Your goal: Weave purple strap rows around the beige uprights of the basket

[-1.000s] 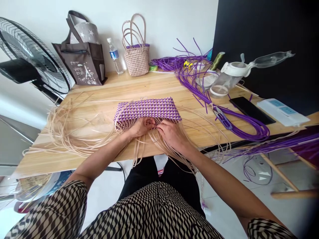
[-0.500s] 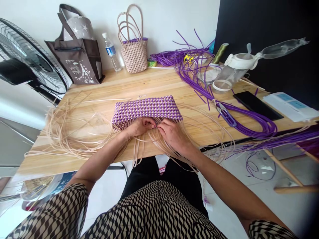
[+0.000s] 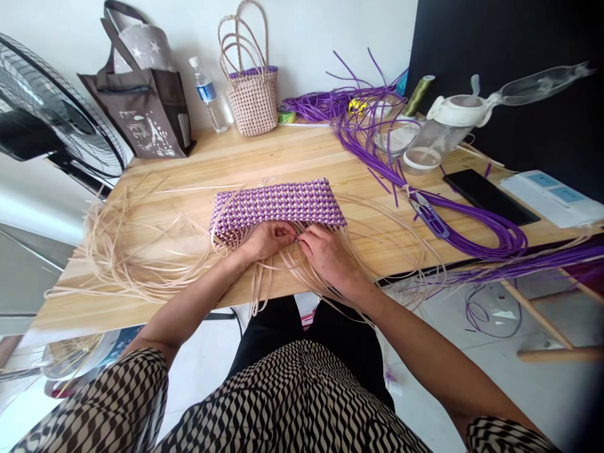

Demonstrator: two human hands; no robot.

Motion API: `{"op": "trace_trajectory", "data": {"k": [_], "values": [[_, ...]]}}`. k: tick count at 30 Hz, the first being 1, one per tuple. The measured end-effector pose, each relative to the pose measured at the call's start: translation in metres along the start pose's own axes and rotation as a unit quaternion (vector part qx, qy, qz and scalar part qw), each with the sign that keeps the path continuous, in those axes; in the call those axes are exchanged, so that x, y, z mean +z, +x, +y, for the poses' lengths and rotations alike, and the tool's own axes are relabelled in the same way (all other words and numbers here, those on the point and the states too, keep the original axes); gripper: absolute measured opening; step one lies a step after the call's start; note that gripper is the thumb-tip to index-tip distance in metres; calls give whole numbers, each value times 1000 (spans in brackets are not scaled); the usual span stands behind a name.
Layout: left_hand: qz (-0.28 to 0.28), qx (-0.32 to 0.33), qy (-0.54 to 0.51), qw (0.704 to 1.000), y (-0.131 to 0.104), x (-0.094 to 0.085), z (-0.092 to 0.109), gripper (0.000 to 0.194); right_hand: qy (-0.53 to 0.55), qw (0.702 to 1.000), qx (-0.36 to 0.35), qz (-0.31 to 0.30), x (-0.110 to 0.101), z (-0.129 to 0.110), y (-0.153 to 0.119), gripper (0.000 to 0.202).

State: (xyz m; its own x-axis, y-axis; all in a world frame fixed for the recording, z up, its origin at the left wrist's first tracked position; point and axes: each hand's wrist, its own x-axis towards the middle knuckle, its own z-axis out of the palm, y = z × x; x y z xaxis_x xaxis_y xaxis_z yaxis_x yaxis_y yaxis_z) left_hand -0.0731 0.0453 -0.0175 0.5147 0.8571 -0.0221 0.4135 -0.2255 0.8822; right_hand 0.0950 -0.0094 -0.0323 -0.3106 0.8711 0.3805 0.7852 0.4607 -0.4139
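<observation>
A purple and beige woven basket [image 3: 278, 202] lies on the table, its near edge toward me. Long beige weaving strands [image 3: 141, 264] trail from it to the left, the right and over the table's front edge. At the basket's near edge my left hand [image 3: 265, 240] is closed, thumb and fingers pinching the weave where strands come out. Right beside it, almost touching, my right hand [image 3: 328, 255] pinches strands too, with several more running under its palm. Exactly which strand each fingertip grips is hidden.
A wooden table [image 3: 292, 151] carries purple strands [image 3: 491, 239], pliers [image 3: 429, 215], a phone [image 3: 491, 196], a power strip [image 3: 554, 196] and a clear jar [image 3: 436, 135]. Behind stand a finished woven bag [image 3: 253, 100], a water bottle [image 3: 207, 94] and a brown tote [image 3: 151, 119]. A fan [image 3: 56, 119] is at left.
Both hands keep their pinch at the basket's near edge, with only a slight shift of the fingers. The view has tilted a little.
</observation>
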Motion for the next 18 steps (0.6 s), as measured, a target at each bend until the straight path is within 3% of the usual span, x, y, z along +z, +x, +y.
{"op": "trace_trajectory", "data": {"k": [7,11,15,18], "values": [[30,-2,112,993,-5,0,6,15,-2,1000,8,-3,-3,-3,0,20],[55,32,188,980,-7,2,11,17,-9,1000,8,-5,-3,-2,0,21],[40,59,253,965,-9,-1,13,19,-19,1000,4,-7,-2,0,2,22],[23,60,267,962,-10,-5,13,20,19,1000,-8,-16,-14,-6,-1,22]]}}
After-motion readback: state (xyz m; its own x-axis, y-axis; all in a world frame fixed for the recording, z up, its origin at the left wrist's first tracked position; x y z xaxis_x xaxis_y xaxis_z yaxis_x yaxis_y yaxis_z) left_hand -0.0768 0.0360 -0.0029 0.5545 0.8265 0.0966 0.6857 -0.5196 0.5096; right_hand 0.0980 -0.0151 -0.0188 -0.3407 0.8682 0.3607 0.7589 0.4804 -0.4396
